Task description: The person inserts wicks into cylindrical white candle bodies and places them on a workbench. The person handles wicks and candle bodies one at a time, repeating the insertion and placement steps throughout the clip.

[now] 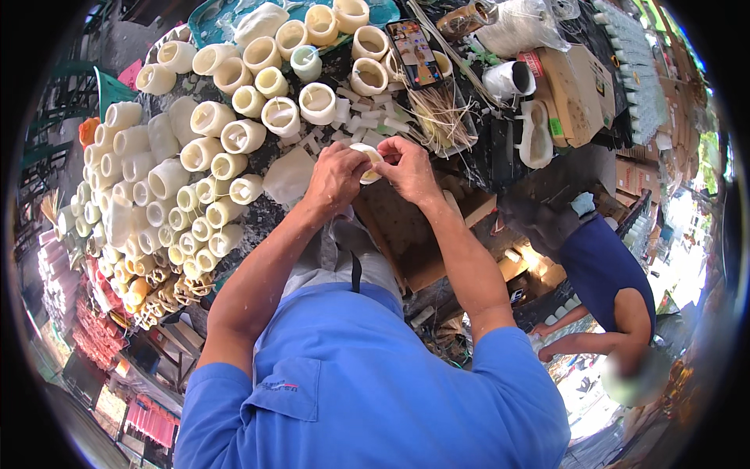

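In front of my waist, both hands hold a small cream wax cup (369, 177) just off the near table edge. My left hand (337, 175) curls its fingers round the cup's left side. From the other side my right hand (409, 167) is closed at its rim, thumb and fingertips pinched together. Whether a wick is between those fingertips is too small to tell. Just beyond my hands lie short white wax sticks (375, 117), and a flat pale wax slab (289, 175) rests beside my left wrist.
Many hollow wax cups (211, 119) crowd the dark table to the left. A phone (414, 53) leans by dried stalks (439, 117). At right are a cardboard box (576, 94) and a white mould-like piece (534, 134). An open carton (406, 234) stands below; another person (601, 266) bends at right.
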`<state>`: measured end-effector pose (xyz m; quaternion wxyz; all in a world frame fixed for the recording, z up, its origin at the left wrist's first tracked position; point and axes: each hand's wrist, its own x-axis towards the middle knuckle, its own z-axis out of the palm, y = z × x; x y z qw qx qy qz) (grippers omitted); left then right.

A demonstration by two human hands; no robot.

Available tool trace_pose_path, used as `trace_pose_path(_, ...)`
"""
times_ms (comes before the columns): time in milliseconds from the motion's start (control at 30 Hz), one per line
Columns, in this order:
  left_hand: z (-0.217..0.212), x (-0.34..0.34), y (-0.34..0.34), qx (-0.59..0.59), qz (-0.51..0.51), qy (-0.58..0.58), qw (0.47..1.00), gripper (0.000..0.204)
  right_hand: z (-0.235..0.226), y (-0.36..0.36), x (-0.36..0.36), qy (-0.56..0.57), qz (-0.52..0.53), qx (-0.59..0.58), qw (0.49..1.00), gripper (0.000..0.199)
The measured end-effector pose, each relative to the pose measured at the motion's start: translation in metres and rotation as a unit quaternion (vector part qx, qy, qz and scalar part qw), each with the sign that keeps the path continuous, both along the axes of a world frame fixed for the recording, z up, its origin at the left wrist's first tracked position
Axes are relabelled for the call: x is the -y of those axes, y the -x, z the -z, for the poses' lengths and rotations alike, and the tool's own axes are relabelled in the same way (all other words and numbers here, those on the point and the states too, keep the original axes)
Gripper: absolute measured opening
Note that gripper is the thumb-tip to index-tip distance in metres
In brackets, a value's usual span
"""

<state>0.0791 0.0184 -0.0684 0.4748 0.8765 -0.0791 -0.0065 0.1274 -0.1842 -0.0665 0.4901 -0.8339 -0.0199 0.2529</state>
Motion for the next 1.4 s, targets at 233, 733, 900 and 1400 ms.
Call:
trace_pose_path(233,-0.006,0.004,0.005,-0.054,-0.071,-0.002,0.996,0.015,-0.010,0.002,-0.001,0.012,0.020,-0.033,0.999,0.047)
trace_pose_path(733,-0.016,0.007,0.019,-0.026,0.002,-0.193,0.981,0.024,-0.001,0.017,-0.018,0.139,-0.011,0.150,0.979,0.055)
trace_pose_path(900,-0.014,0.010,0.026,0.007,-0.010,-0.199,0.980,0.028,-0.003,0.020,-0.016,0.109,0.021,0.105,0.988,0.049)
trace_pose_path(1400,-0.009,0.016,0.026,-0.028,-0.013,-0.208,0.978,0.042,-0.002,0.023,-0.018,0.062,0.060,0.107,0.991,0.035)
